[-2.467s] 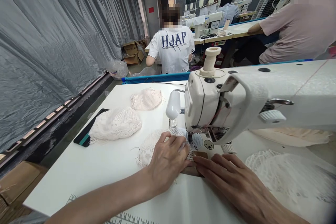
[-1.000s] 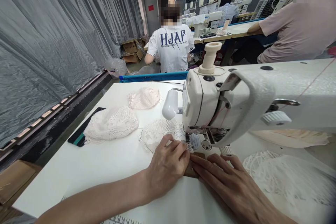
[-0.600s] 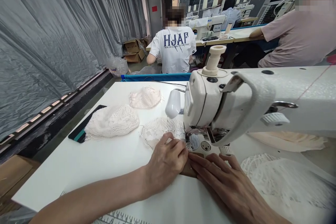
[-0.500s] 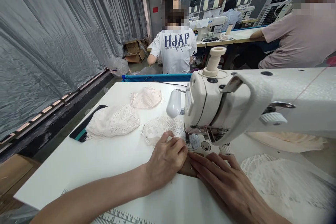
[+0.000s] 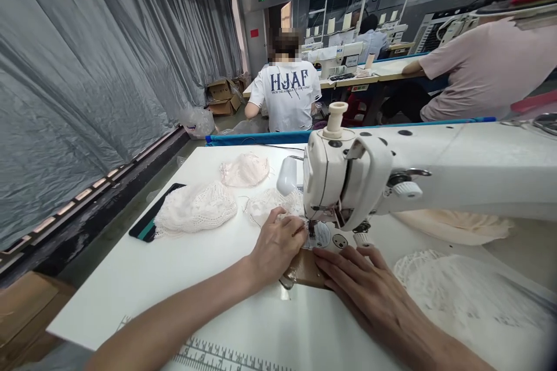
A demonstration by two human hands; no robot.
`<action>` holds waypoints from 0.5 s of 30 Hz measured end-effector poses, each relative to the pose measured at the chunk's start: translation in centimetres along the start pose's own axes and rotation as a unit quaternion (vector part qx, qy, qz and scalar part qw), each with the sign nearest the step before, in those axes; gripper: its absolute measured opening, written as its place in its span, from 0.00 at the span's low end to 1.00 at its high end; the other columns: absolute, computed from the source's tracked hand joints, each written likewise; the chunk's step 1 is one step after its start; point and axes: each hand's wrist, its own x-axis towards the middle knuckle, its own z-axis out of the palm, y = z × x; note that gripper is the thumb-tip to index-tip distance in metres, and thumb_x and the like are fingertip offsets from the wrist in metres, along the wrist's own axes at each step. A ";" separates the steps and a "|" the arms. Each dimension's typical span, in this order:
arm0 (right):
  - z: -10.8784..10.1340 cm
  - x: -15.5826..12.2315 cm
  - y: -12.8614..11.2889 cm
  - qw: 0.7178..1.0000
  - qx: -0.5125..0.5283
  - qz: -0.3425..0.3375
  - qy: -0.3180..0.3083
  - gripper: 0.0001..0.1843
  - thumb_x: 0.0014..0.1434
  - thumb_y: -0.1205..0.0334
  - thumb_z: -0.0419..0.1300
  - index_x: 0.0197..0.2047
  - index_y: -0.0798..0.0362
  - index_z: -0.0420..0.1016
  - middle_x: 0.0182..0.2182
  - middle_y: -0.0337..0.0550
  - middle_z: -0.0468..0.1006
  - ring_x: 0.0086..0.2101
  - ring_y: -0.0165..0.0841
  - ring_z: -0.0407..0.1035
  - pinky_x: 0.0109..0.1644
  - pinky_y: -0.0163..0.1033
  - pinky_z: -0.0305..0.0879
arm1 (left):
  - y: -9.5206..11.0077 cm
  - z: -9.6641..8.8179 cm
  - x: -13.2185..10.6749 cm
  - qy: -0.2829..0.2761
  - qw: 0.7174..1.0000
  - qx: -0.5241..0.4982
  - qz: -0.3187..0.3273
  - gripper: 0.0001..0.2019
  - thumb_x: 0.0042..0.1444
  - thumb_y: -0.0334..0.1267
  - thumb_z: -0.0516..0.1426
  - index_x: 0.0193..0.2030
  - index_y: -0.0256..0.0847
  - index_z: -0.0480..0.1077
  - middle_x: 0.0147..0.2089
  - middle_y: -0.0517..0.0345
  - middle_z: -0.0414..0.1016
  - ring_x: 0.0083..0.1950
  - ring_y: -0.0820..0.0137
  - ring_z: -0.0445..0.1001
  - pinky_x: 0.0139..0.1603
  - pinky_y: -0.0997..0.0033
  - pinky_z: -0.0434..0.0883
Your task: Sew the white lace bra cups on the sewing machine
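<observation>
A white sewing machine [image 5: 418, 177] stands on a white table [image 5: 174, 278]. A white lace piece [image 5: 272, 204] lies left of and behind its needle. My left hand [image 5: 275, 246] rests on the lace's near edge, fingers curled and pressed down beside the needle. Just right of it, my right hand [image 5: 363, 284] lies flat with fingers stretched toward the needle plate. Between the two hands a brown card piece [image 5: 304, 269] shows on the table.
Two more lace cups [image 5: 198, 208] [image 5: 245, 169] lie at the left, one on a dark board [image 5: 150, 223]. A lace heap [image 5: 461, 295] and beige fabric [image 5: 456, 226] sit at the right. A ruler [image 5: 226, 356] marks the near edge. Other people sit at machines behind.
The lace has travelled away from me past the needle, and the brown card piece now shows more between my hands. My view has pulled back and tilted up.
</observation>
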 end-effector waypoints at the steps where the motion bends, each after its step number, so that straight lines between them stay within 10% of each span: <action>1: 0.1 0.1 0.1 1.000 0.002 0.001 -0.002 0.14 0.65 0.72 0.46 0.46 0.55 0.71 0.47 0.46 0.77 0.37 0.35 0.67 0.41 0.43 0.55 | -0.1 0.1 0.0 0.005 1.000 -0.003 0.001 0.11 0.63 0.26 0.47 0.42 0.37 0.69 0.42 0.57 0.74 0.44 0.74 0.72 0.56 0.62 0.60; 9: -1.6 0.7 -2.3 0.998 -0.016 -0.008 -0.067 0.09 0.65 0.67 0.50 0.36 0.55 0.70 0.39 0.43 0.78 0.39 0.35 0.66 0.44 0.44 0.54 | -0.4 -0.1 -1.6 -0.040 0.997 -0.005 -0.065 0.17 0.64 0.33 0.46 0.58 0.38 0.62 0.58 0.43 0.67 0.61 0.56 0.63 0.54 0.46 0.62; 15: -6.4 -1.8 -5.5 0.987 0.064 -0.061 -0.136 0.06 0.63 0.61 0.54 0.34 0.52 0.67 0.29 0.36 0.73 0.31 0.31 0.63 0.36 0.38 0.56 | 3.5 -1.5 -9.9 -0.068 0.994 0.081 -0.034 0.25 0.61 0.34 0.49 0.66 0.44 0.53 0.66 0.44 0.57 0.69 0.52 0.48 0.58 0.35 0.56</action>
